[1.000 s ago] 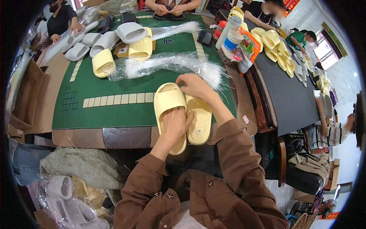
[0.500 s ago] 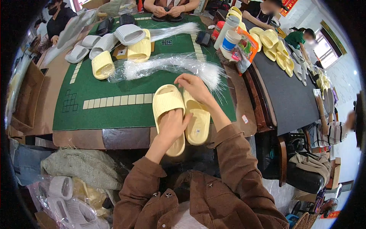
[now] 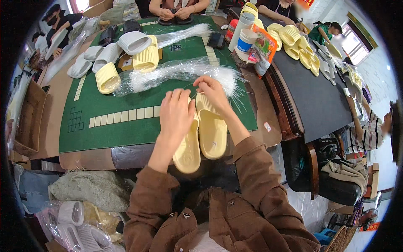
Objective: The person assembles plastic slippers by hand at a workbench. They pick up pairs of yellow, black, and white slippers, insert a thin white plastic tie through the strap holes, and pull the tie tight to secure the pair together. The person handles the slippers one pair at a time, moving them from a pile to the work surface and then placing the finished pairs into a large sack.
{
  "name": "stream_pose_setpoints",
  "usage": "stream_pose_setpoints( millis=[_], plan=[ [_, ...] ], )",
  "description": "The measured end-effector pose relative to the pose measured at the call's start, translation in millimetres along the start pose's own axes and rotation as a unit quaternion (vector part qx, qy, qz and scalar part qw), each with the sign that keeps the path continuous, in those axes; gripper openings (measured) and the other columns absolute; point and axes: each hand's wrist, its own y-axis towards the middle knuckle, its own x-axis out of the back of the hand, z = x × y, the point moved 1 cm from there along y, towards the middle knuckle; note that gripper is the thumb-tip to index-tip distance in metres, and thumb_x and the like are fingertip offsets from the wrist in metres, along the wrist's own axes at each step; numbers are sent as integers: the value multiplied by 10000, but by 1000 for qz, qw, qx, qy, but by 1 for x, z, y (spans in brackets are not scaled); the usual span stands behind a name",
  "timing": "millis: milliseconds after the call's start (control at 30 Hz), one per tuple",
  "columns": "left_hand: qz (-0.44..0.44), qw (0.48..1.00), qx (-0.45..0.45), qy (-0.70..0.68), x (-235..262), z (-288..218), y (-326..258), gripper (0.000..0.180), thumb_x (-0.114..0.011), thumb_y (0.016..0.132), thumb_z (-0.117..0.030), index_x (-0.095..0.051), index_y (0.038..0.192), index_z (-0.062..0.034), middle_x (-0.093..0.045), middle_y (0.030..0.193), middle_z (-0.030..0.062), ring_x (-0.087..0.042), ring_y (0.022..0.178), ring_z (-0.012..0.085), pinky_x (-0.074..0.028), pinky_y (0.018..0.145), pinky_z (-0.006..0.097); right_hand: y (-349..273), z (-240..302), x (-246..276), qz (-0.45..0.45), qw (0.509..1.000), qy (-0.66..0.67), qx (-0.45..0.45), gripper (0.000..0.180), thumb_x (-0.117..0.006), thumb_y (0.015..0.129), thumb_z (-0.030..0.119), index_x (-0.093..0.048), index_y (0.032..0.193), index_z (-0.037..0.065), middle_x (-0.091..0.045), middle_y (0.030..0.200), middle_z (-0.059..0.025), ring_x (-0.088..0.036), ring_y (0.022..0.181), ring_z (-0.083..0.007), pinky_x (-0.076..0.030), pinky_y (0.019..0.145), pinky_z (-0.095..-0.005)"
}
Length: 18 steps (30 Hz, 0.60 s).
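A white wall (image 3: 380, 75) is seen beyond a green-topped desk (image 3: 138, 97). Ribbed pale-yellow slippers (image 3: 211, 130) are overlapped by both hands (image 3: 175, 112); neither grip can be told.

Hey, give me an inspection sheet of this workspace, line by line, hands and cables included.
Surface: green rectangular mat with a pale tile pattern, on a brown table.
Job's things: two pale-yellow slide sandals side by side, toes pointing away.
Clutter: bundle of thin white strands in clear plastic; grey slide sandals and more yellow ones at the far left; white-and-blue cylindrical container beside an orange packet.
Hands: left hand over the left sandal's front; right hand at the right one's, fingers curled; grip unclear.
Cables: nothing seen.
Surroundings: several people nearby; black-topped table bearing sandals; black chair draped with beige cloth.
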Motion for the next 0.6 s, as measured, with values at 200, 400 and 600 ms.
stream_pose_setpoints(
  millis=[200, 400, 600],
  plan=[
    [223, 960, 167, -34, -67, 42, 27, 240, -620, 835, -120, -660, 1057, -39, -671, 988, 197, -633, 894, 392, -512, 786, 482, -9, 10, -9, -15, 993, -114, 17, 215, -469, 863, 66, -650, 949, -12, -665, 880, -64, -616, 853, -137, -477, 786, -277],
    [247, 942, 204, -100, -84, 42, 20, 213, -604, 844, -124, -668, 1025, -32, -678, 970, 215, -644, 934, 392, -507, 815, 472, -7, -5, 3, -57, 998, -20, 1, 184, -491, 872, 35, -628, 987, -9, -653, 915, -64, -625, 906, -157, -482, 841, -279],
    [197, 944, 222, -144, -86, 53, 15, 168, -592, 853, -134, -672, 935, -11, -676, 964, 201, -647, 933, 372, -503, 806, 438, 1, -6, 10, -37, 971, 234, -22, 254, -560, 920, 14, -582, 1170, -29, -671, 1093, -124, -639, 1010, -188, -506, 913, -301]
  ],
)
